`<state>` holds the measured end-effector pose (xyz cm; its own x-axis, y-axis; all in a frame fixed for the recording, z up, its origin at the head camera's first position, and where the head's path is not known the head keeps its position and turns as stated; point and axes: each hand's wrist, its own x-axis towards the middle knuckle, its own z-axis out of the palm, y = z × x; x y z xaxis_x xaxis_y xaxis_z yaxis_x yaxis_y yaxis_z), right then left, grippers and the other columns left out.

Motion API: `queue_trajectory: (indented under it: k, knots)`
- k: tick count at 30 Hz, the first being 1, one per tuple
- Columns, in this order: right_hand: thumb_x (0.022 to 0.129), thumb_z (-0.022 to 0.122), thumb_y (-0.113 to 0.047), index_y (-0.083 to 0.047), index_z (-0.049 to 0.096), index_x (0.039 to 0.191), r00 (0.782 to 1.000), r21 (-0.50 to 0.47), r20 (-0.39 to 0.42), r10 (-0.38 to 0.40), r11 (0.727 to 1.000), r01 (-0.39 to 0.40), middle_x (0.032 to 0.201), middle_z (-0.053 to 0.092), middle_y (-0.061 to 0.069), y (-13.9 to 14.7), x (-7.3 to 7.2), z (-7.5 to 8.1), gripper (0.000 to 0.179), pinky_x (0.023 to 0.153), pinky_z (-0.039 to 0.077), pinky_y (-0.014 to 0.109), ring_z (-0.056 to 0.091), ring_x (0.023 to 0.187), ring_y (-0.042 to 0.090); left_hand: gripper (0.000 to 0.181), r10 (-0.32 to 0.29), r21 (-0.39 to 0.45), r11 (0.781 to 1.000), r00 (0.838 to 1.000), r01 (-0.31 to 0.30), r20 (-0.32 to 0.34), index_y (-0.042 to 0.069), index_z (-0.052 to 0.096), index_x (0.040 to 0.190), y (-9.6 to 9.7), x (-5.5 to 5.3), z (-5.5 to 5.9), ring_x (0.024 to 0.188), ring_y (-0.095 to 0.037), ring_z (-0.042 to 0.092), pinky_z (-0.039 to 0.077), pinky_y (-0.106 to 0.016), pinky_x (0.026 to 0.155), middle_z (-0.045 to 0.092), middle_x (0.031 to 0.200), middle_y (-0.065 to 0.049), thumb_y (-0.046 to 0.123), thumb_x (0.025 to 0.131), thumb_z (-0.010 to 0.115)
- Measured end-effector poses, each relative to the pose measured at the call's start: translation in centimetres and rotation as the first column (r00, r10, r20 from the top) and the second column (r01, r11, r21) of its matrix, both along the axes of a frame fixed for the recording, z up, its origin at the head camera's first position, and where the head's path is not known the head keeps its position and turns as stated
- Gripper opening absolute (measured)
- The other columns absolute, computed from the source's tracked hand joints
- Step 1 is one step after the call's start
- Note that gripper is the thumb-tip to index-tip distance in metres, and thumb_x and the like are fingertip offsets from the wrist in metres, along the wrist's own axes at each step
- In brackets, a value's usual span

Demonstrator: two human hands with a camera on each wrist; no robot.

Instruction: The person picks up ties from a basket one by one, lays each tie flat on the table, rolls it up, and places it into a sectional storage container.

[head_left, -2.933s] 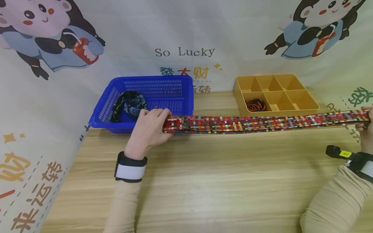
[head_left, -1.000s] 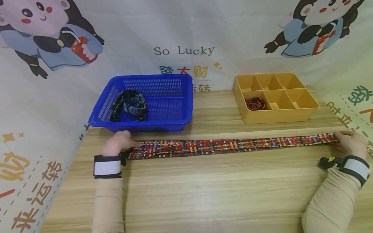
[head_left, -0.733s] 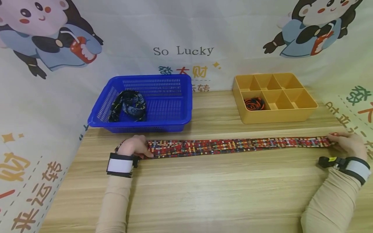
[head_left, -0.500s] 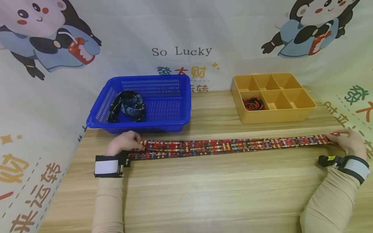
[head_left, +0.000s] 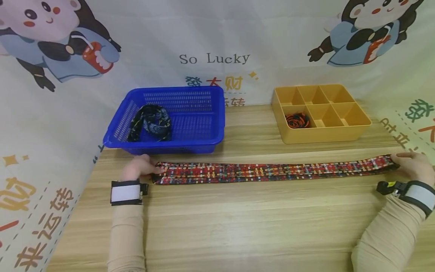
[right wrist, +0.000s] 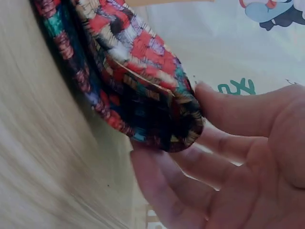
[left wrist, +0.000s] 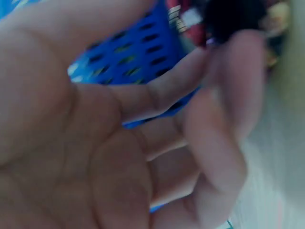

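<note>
A long necktie in a red, yellow and black woven pattern stretches left to right along the table, doubled lengthwise into overlapping layers. My left hand pinches its left end just in front of the basket. In the left wrist view, the fingertips meet at the patterned cloth, which is blurred and partly covered. At the other end, my right hand holds the tie's rounded fold between thumb and fingers. The right wrist view shows that fold gaping, with dark inner cloth visible.
Behind the left hand stands a blue perforated basket containing a dark blue patterned necktie. At back right, a yellow box with several compartments has a rolled orange-and-black necktie in its front left one. A printed cloth backdrop rises behind.
The tie has come down from mid-air before the basket and box onto the table, nearer me. The left hand moved left, shifted back and forth along that end; the right hand lately moved slightly right.
</note>
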<state>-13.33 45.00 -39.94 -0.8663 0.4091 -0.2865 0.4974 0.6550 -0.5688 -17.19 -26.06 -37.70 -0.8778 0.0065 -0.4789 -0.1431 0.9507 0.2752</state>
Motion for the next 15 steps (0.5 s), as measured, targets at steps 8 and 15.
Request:
queue_trajectory:
  k: [8, 15]
  knots:
    - [0.095, 0.053, -0.025, -0.008, 0.063, 0.112, 0.971, -0.076, -0.081, -0.226, 0.973, 0.22, 0.068, 0.053, -0.011, -1.0, 0.0, 0.7, 0.026, 0.056, 0.04, 0.019, 0.041, 0.061, -0.003, 0.043, 0.056, -0.031, 0.998, 0.998, -0.057, -0.024, -0.01, 0.055, 0.103, 0.0, -0.3, -0.8, 0.093, -0.034, 0.053, 0.047, -0.047, 0.088, 0.056, 0.102, -0.025, 0.026, 0.085, 0.07]
    - [0.094, 0.054, -0.028, 0.011, 0.054, 0.122, 0.987, -0.007, -0.072, -0.146, 0.989, 0.146, 0.105, 0.06, 0.029, -0.9, -0.1, 0.4, 0.047, 0.074, 0.041, 0.038, 0.05, 0.097, 0.035, 0.037, 0.084, -0.101, 0.991, 0.996, -0.088, -0.038, -0.01, 0.057, 0.106, 0.4, -0.1, -0.6, 0.096, -0.037, 0.057, 0.05, -0.049, 0.083, 0.057, 0.109, -0.03, 0.016, 0.082, 0.068]
